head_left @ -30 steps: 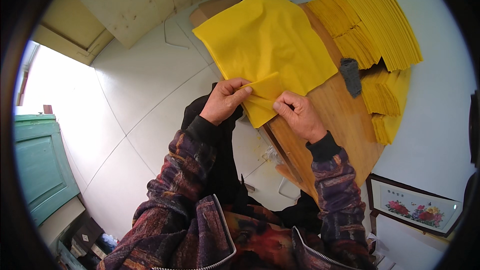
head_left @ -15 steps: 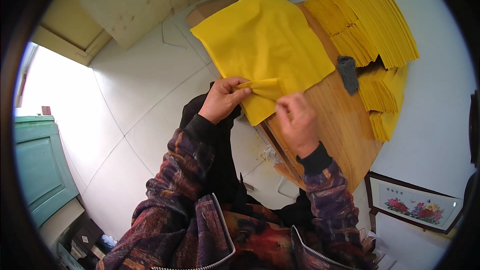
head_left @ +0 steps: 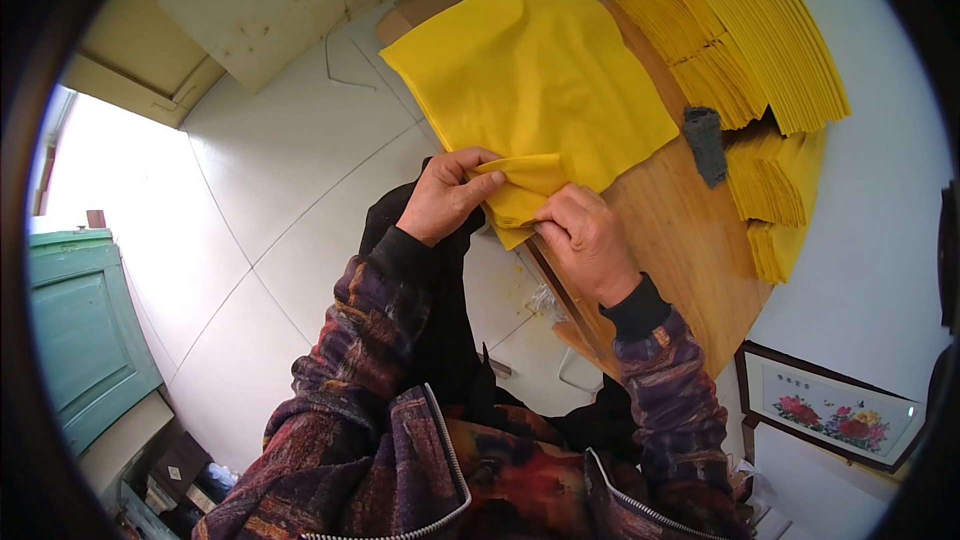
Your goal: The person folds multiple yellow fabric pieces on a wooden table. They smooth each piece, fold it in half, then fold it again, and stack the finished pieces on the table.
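Observation:
Yellow fabric sheets (head_left: 535, 70) lie spread over the left side of the wooden table (head_left: 665, 230), their near corner reaching past its edge. At that corner, my left hand (head_left: 445, 197) pinches a folded-over part of the yellow fabric between thumb and fingers. My right hand (head_left: 590, 240) is closed on the same fabric just to the right, thumb and fingertips pressed together on a lower fold. Between both hands the cloth is doubled and bunched. How many layers are held, I cannot tell.
Tall stacks of folded yellow fabric (head_left: 760, 40) stand at the table's far right against the wall. A dark grey cloth (head_left: 705, 147) lies beside them. A framed flower picture (head_left: 835, 410) is at lower right; a green cabinet door (head_left: 85, 325) stands left.
My right hand has moved slightly left and closed on the fabric's lower fold. My left hand keeps its pinch almost in place.

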A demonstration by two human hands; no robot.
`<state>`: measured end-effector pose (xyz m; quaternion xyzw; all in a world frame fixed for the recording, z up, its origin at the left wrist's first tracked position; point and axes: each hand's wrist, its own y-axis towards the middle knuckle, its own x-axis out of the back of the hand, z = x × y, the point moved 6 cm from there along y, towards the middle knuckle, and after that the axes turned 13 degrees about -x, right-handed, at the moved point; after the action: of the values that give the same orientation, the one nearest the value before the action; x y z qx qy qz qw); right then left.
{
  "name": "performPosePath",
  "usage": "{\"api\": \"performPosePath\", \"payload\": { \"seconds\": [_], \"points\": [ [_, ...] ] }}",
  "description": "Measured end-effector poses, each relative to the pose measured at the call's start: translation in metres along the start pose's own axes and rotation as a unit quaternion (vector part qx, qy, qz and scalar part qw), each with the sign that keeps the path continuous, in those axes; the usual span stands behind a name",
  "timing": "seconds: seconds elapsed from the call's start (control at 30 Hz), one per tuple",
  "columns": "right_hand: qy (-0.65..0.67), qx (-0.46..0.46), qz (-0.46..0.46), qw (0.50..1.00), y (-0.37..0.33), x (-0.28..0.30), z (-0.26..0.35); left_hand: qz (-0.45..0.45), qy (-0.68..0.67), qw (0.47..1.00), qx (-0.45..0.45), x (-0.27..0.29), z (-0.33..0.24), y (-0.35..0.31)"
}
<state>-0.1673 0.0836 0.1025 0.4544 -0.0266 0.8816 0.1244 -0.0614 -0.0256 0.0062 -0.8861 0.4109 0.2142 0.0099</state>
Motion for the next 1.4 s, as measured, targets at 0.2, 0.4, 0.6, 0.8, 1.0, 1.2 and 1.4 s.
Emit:
{"api": "performPosePath", "payload": {
  "seconds": [0.2,0.4,0.6,0.8,1.0,1.2,1.4],
  "points": [
    [0.150,-0.103,0.101,0.978,0.011,-0.001,-0.015,-0.004,0.001,1.000,0.007,0.000,-0.001,-0.001],
    [0.206,-0.125,0.121,0.963,0.007,0.001,-0.034,-0.009,0.126,0.992,-0.026,0.006,-0.005,-0.001],
    [0.107,-0.261,-0.285,0.916,0.002,0.091,-0.147,-0.026,0.045,0.999,0.004,0.005,0.001,-0.001],
    [-0.129,-0.343,-0.317,0.875,-0.002,0.110,-0.201,-0.038,0.005,0.999,0.029,0.003,0.003,-0.002],
    [-0.189,-0.311,-0.337,0.868,0.003,0.118,-0.219,-0.012,0.109,0.994,-0.010,0.004,-0.010,-0.001],
    [-0.282,-0.366,-0.247,0.852,0.019,0.129,-0.228,-0.023,0.027,0.999,0.021,0.003,0.001,-0.001],
    [-0.111,-0.235,-0.310,0.915,0.002,0.111,-0.139,-0.015,-0.008,1.000,0.020,0.000,0.000,0.001]
  ]
}}
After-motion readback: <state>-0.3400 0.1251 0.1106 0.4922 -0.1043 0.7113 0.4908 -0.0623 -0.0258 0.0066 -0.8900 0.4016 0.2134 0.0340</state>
